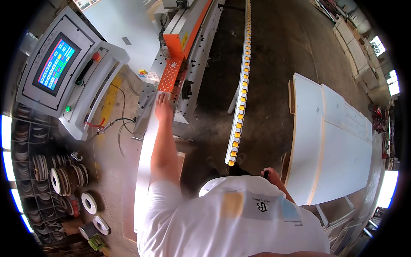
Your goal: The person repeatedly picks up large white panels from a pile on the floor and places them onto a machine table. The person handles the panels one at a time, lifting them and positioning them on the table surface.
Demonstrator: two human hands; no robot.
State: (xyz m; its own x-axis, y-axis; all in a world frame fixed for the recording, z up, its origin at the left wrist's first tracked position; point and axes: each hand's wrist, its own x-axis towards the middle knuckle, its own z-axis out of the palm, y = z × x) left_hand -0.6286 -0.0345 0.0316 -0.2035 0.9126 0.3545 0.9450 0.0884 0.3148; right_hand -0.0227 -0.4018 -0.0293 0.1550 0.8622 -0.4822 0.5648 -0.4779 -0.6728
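Note:
My left arm reaches forward along a long white panel (144, 180). The fingers of my left hand (163, 107) are stretched out flat on the panel's far end, close to the orange perforated plate (168, 76) of the long machine. Near my right side, my right hand (270, 174) is closed around a short black object (266, 174). Only its end shows, so its kind is unclear. My shirt hides part of the right forearm.
A control console (60, 64) with a lit screen stands at left. A rail with yellow rollers (239, 115) runs ahead. Stacked white boards (334, 150) lie at right. Rolls of edge banding (68, 179) stand at lower left; cables and a red hose cross the floor.

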